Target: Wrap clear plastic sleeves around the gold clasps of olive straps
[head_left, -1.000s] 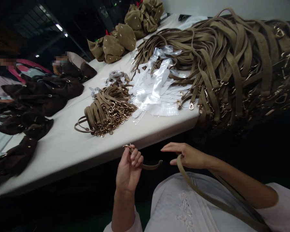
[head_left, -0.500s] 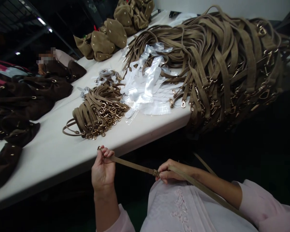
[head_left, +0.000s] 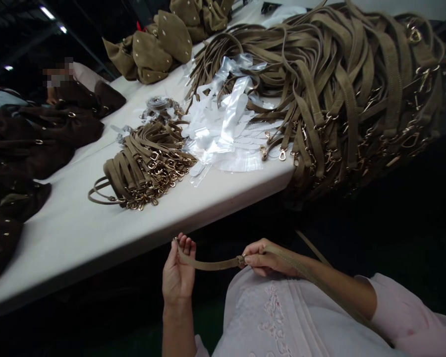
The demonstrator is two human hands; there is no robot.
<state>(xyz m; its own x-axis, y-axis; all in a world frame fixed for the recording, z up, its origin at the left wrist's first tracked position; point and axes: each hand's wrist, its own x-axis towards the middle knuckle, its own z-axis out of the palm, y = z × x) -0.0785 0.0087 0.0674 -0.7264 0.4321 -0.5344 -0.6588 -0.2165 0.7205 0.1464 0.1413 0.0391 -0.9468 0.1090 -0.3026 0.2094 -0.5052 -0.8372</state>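
Observation:
An olive-brown bag strap (head_left: 213, 265) runs between my two hands in front of my body, sagging a little. My left hand (head_left: 180, 265) pinches its end, where a small metal fitting shows at the fingertips. The fingers of my right hand (head_left: 265, 258) are closed on the strap at a buckle (head_left: 241, 260). From there the rest of the strap passes over my right forearm and down past my side. Both hands are just off the table's front edge, touching neither the table nor the piles on it.
On the white table (head_left: 70, 223) lie a bundle of short straps with gold clips (head_left: 144, 163), clear plastic pieces (head_left: 226, 134) and a large heap of long straps (head_left: 338, 89) hanging over the edge. Olive bags (head_left: 152, 49) and dark brown bags (head_left: 40, 134) stand farther back. Another person (head_left: 83, 74) is at the far left.
My left hand has moved right, closer to my right hand. The strap between them has gone from taut to slack. My right hand has barely moved, and the camera view has shifted slightly.

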